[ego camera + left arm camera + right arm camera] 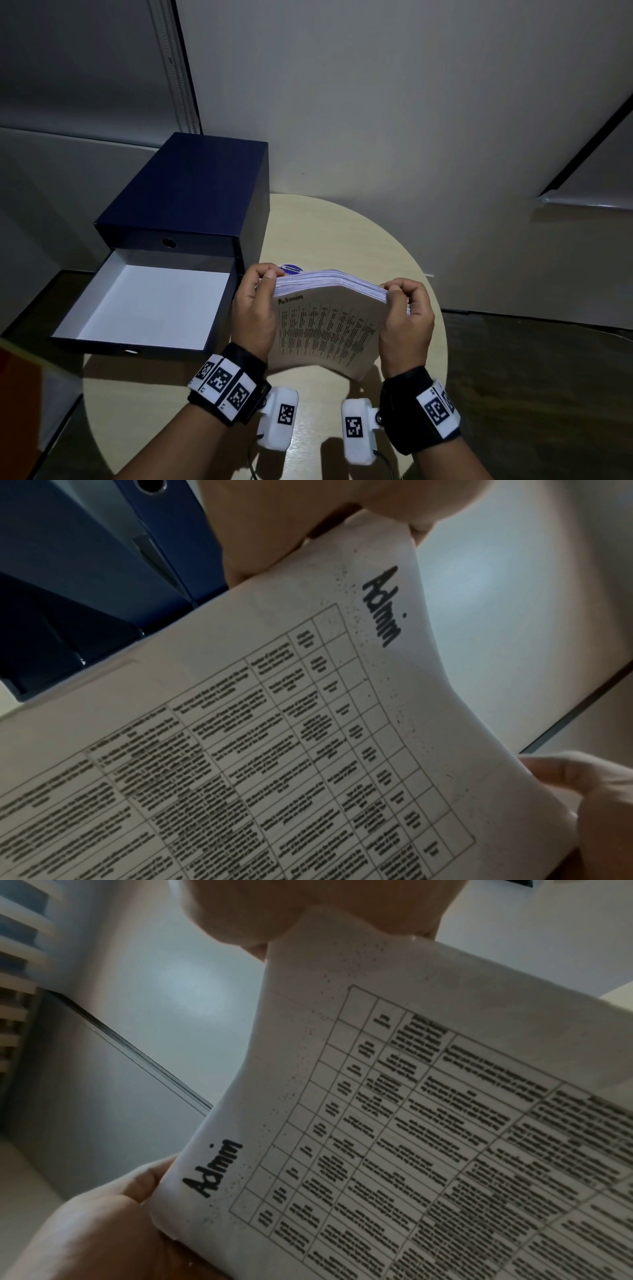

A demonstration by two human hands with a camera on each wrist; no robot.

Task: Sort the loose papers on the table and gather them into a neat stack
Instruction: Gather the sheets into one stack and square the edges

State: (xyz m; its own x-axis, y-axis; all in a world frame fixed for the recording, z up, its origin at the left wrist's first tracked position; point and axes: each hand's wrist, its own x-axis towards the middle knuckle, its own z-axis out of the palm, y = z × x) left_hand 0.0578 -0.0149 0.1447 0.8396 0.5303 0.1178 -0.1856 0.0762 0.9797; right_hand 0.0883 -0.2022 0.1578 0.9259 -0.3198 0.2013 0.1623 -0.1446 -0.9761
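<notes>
A thick stack of papers (325, 329) stands on its lower edge above the round table (342, 233), bowed toward me. Its front sheet is headed "Admin" over a printed table. My left hand (263, 284) grips the stack's left edge, thumb on the front and fingers curled over the top corner. My right hand (400, 294) grips the right edge the same way. In the left wrist view the stack (274, 750) fills the frame, with the left hand (291, 520) at its top. In the right wrist view the stack (411, 1123) hangs under the right hand (308, 907).
A navy drawer box (191, 192) stands at the table's left. Its lower drawer (144, 305) is pulled out, white inside and holding nothing, close beside my left hand. A blue round sticker (291, 269) lies behind the stack. A wall rises just beyond the table.
</notes>
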